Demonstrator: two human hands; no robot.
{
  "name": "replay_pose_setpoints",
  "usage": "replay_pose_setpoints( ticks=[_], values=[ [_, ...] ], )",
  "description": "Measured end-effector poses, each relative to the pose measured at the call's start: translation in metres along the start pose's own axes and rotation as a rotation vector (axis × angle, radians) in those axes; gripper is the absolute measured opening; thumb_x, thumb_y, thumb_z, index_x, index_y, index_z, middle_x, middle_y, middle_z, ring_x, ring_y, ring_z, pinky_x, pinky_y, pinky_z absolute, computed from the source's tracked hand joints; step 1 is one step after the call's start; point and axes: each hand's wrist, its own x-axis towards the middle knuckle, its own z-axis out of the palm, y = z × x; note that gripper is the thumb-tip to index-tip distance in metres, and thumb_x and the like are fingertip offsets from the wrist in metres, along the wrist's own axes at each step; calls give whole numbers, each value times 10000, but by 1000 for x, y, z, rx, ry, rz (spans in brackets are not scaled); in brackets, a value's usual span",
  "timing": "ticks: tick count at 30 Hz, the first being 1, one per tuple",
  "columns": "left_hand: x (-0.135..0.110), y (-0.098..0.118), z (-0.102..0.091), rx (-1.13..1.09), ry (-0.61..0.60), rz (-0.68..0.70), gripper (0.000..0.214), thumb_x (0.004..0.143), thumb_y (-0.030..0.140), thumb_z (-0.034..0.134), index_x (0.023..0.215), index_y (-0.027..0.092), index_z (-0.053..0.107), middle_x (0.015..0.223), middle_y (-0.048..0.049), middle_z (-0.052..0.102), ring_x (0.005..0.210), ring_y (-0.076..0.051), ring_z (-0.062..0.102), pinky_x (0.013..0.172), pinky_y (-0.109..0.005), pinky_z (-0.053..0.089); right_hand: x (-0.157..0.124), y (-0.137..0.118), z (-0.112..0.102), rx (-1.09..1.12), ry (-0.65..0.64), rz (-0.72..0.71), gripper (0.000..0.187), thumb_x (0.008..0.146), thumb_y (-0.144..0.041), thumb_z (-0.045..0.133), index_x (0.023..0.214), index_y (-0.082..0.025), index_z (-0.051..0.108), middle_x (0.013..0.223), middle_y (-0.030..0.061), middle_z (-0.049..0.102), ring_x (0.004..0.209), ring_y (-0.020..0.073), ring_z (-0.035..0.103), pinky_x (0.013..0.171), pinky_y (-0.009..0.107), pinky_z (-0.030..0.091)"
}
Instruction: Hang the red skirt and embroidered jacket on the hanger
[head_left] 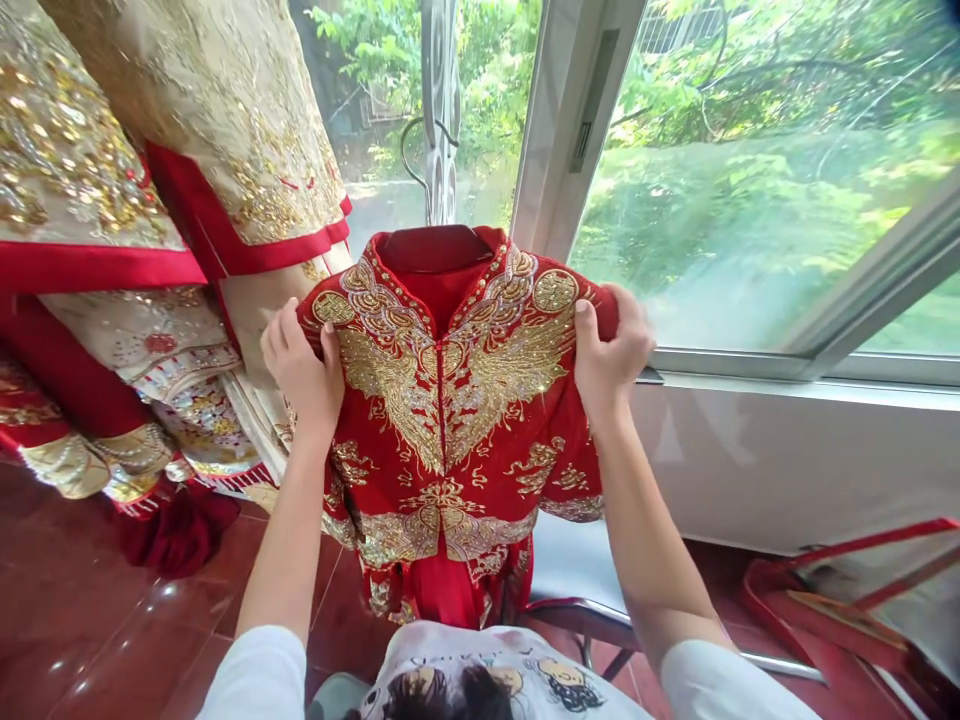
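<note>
Red silk jacket with gold embroidery [457,420], hung on a dark hanger [433,245] before the window [750,180]; left hand [300,370] and right hand [611,350] each pinch 1 shoulder.

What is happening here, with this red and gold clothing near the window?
A person holds up a red jacket with gold embroidery. The left hand grips one shoulder and the right hand grips the other, with the fingers closed on the cloth. The jacket sits on a hanger, whose hook rises in front of the window. More gold and red garments hang to the left. A chair stands behind the jacket's hem.
</note>
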Motion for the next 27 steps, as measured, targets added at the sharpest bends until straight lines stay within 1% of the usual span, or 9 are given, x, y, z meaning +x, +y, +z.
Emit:
replay_pose_setpoints(
  ticks=[2, 4, 7, 9, 12, 16, 19, 24, 27],
  values=[
    [-4, 8, -5, 1, 28, -11, 500, 904, 388, 465, 1334, 131, 466, 1383, -166, 483, 1324, -278, 383, 1128, -422, 242, -11, -22, -14, -51, 137, 6, 294, 867, -459, 514, 962, -201, 619, 1015, 118, 631, 1030, 274, 566, 921, 466, 414],
    [-12, 23, -12, 13, 74, -4, 442, 860, 371, 534, 1240, 143, 537, 1342, -158, 514, 1291, -287, 413, 1107, -432, 257, -27, -51, -25, -3, 124, 65, 270, 884, -448, 489, 784, -219, 592, 809, 79, 611, 818, 226, 577, 773, 389, 448],
    [-23, 52, -18, -10, -6, 45, 228, 873, 362, 508, 862, 170, 629, 999, -113, 653, 1014, -251, 564, 948, -390, 377, -50, -94, -22, 262, -342, 224, 410, 880, -480, 501, 569, -213, 481, 525, -1, 450, 510, 123, 415, 527, 277, 331],
    [-25, 70, -16, -33, -139, 49, 335, 900, 386, 465, 649, 185, 556, 751, -72, 629, 788, -208, 569, 779, -335, 406, -57, -113, -5, 429, -626, 326, 474, 862, -502, 519, 509, -200, 423, 469, -26, 373, 465, 87, 324, 484, 258, 246],
    [-22, 86, -10, -41, -270, 0, 436, 897, 451, 471, 543, 195, 465, 624, -46, 572, 645, -181, 524, 630, -299, 362, -58, -124, 23, 574, -691, 422, 453, 827, -399, 534, 472, -193, 344, 458, -40, 318, 466, 65, 259, 474, 249, 187],
    [-20, 90, -5, -13, -291, -28, 445, 830, 581, 541, 620, 189, 518, 682, -64, 596, 706, -214, 558, 653, -311, 389, -72, -111, 38, 847, -730, 656, 285, 750, -309, 502, 501, -194, 430, 431, -52, 327, 413, 61, 245, 431, 244, 174],
    [-26, 87, -1, 3, -272, 19, 417, 794, 587, 596, 743, 175, 558, 777, -92, 619, 825, -258, 580, 734, -340, 431, -114, -84, 32, 791, -865, 850, 277, 719, -376, 503, 512, -196, 463, 411, -51, 343, 387, 64, 254, 413, 244, 163],
    [-39, 83, 0, 70, -278, 71, 327, 806, 458, 605, 891, 146, 556, 877, -119, 611, 908, -293, 566, 807, -384, 448, -228, -32, -9, 537, -1126, 999, 361, 683, -434, 507, 432, -204, 388, 368, -40, 323, 372, 66, 267, 407, 237, 180],
    [-46, 82, -3, 153, -324, 100, 248, 778, 329, 593, 928, 135, 560, 904, -130, 610, 919, -303, 565, 816, -401, 447, -279, -13, -42, 383, -1340, 1030, 438, 690, -482, 529, 394, -210, 355, 331, -35, 307, 335, 71, 274, 383, 234, 195]
  ],
)
